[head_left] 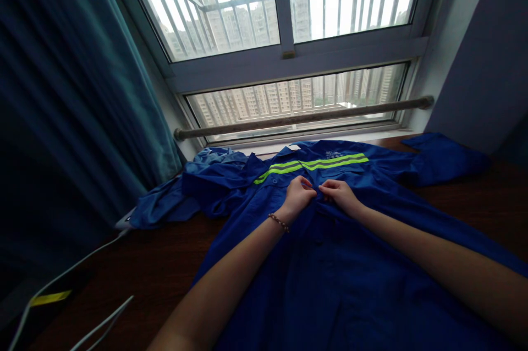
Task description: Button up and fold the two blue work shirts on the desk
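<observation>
Blue work coveralls (313, 268) with yellow-green reflective stripes across the chest lie spread out in front of me, collar toward the window. My left hand (299, 195), with a beaded bracelet at the wrist, pinches the front opening of the coveralls just below the stripe. Close beside it, my right hand (339, 195) pinches the cloth from the other side. The fingertips of both hands nearly meet at the front placket. Whether a button or snap sits between them is too small to tell.
Behind the garment stands a barred window (297, 89) with a horizontal rail (305, 118). A blue curtain (124, 92) hangs at left. More crumpled blue cloth (165, 202) lies by it. A white cable (74, 264) runs over the dark wooden surface (165, 263).
</observation>
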### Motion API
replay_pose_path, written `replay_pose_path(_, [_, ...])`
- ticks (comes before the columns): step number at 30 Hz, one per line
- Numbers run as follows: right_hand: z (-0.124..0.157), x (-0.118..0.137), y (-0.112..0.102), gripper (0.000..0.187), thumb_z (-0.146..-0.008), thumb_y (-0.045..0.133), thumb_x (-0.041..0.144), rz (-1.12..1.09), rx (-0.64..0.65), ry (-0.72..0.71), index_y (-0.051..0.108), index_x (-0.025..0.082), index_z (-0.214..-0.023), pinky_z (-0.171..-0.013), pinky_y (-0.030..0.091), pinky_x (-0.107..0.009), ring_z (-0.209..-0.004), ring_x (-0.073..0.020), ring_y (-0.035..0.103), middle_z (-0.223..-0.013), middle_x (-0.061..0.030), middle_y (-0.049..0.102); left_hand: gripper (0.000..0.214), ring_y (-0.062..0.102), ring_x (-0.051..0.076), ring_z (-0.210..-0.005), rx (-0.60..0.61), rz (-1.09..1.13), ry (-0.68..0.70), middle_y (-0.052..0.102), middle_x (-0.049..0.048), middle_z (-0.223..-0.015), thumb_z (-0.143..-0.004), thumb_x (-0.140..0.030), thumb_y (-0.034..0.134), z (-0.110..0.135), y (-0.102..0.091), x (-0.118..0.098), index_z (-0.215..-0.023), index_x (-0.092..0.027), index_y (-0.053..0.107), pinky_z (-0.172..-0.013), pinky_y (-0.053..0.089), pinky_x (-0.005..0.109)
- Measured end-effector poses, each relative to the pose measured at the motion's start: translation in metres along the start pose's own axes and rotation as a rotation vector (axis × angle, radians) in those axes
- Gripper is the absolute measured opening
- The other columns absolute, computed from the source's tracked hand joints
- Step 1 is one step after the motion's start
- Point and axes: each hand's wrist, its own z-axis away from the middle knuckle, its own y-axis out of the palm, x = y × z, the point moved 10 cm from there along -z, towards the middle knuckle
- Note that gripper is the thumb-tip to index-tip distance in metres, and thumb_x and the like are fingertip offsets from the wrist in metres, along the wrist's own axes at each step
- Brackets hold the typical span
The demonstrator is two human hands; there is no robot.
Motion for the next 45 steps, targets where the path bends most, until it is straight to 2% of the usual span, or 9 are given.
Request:
replay_pose_path(9, [-0.001, -0.006, 0.006, 0.029, -0.063, 0.062, 0.041, -0.101, 0.063, 0.085, 0.052, 0.014, -0.06, -0.045, 0.03, -0.021, -0.043, -0.0072, 0.04, -0.048, 0.0023, 0.049, 0.022, 0.05, 0.014, -0.059, 0.055, -0.445, 0.497, 0.052, 0.0001, -0.064, -0.066, -0.003, 0.051, 0.027, 0.016, -0.053, -0.082, -0.017, 0.05, -0.054, 0.033, 0.022])
replay_pose_path(16, [-0.004, -0.005, 0.011, 0.028, -0.072, 0.05, 0.042, 0.013, 0.13, 0.027, 0.047, 0.016, -0.061, -0.045, 0.032, -0.021, -0.043, -0.009, 0.042, -0.049, 0.0028, 0.047, 0.021, 0.052, 0.017, -0.073, 0.067, -0.606, 0.648, 0.053, 0.0061, -0.083, -0.078, -0.011, 0.045, 0.036, 0.021, -0.054, -0.095, -0.017, 0.056, -0.067, 0.038, 0.024])
replay_pose_path(19, [0.001, 0.007, 0.006, 0.024, -0.077, 0.042, 0.035, 0.309, 0.068, 0.005, 0.047, 0.017, -0.063, -0.049, 0.036, -0.024, -0.048, -0.012, 0.048, -0.054, -0.0003, 0.051, 0.015, 0.052, 0.017, -0.073, 0.064, -0.645, 0.601, 0.054, 0.006, -0.082, -0.079, -0.015, 0.047, 0.026, 0.019, -0.04, -0.09, -0.016, 0.059, -0.066, 0.039, 0.024])
replay_pose_path(21, [0.012, 0.035, 0.004, 0.02, -0.078, 0.041, 0.032, 0.622, -0.043, -0.114, 0.049, 0.017, -0.067, -0.055, 0.038, -0.025, -0.058, -0.0148, 0.053, -0.062, -0.0033, 0.056, 0.011, 0.052, 0.017, -0.072, 0.073, -0.7, 0.541, 0.055, 0.005, -0.078, -0.08, -0.018, 0.048, 0.019, 0.018, -0.028, -0.084, -0.016, 0.059, -0.065, 0.04, 0.025])
replay_pose_path(24, [0.041, 0.071, 0.029, 0.018, -0.078, 0.044, 0.032, 1.059, -0.036, -0.272, 0.052, 0.017, -0.077, -0.058, 0.039, -0.028, -0.068, -0.0206, 0.058, -0.074, -0.0067, 0.061, 0.01, 0.053, 0.017, -0.072, 0.067, -0.792, 0.499, 0.056, 0.0034, -0.079, -0.081, -0.02, 0.047, 0.014, 0.018, -0.017, -0.084, -0.017, 0.056, -0.064, 0.04, 0.025])
replay_pose_path(29, [0.065, 0.044, 0.05, 0.027, -0.071, 0.047, 0.021, 1.431, 0.164, -0.014, 0.054, 0.01, -0.095, -0.055, 0.042, -0.034, -0.07, -0.0299, 0.062, -0.082, -0.0151, 0.062, 0.01, 0.054, 0.017, -0.078, 0.016, -0.94, 0.557, 0.056, 0.004, -0.087, -0.084, -0.023, 0.045, 0.006, 0.019, -0.012, -0.091, -0.018, 0.051, -0.069, 0.041, 0.026])
replay_pose_path(35, [0.034, 0.029, 0.031, 0.028, -0.066, 0.048, 0.013, 1.258, 0.144, 0.05, 0.058, 0.009, -0.092, -0.066, 0.042, -0.034, -0.083, -0.0302, 0.06, -0.09, -0.018, 0.062, 0.012, 0.053, 0.019, -0.082, 0.024, -1.08, 0.615, 0.057, 0.0042, -0.09, -0.085, -0.026, 0.044, -0.031, 0.018, -0.01, -0.093, -0.019, 0.05, -0.073, 0.041, 0.029])
replay_pose_path(40, [0.017, 0.023, 0.012, 0.021, -0.069, 0.048, 0.02, 1.108, 0.014, 0.138, 0.064, 0.015, -0.082, -0.064, 0.041, -0.027, -0.083, -0.0243, 0.06, -0.084, -0.0103, 0.065, 0.014, 0.053, 0.021, -0.083, -0.024, -1.127, 0.578, 0.057, 0.0057, -0.091, -0.086, -0.027, 0.043, -0.061, 0.012, -0.013, -0.093, -0.019, 0.051, -0.072, 0.042, 0.032])
replay_pose_path(45, [0.023, 0.011, -0.004, 0.025, -0.07, 0.049, 0.025, 0.756, -0.229, 0.107, 0.065, 0.02, -0.087, -0.066, 0.04, -0.025, -0.08, -0.0184, 0.06, -0.083, -0.0031, 0.066, 0.015, 0.052, 0.02, -0.085, -0.053, -1.105, 0.595, 0.054, 0.0075, -0.091, -0.087, -0.023, 0.039, -0.054, 0.008, -0.02, -0.092, -0.017, 0.052, -0.073, 0.042, 0.031])
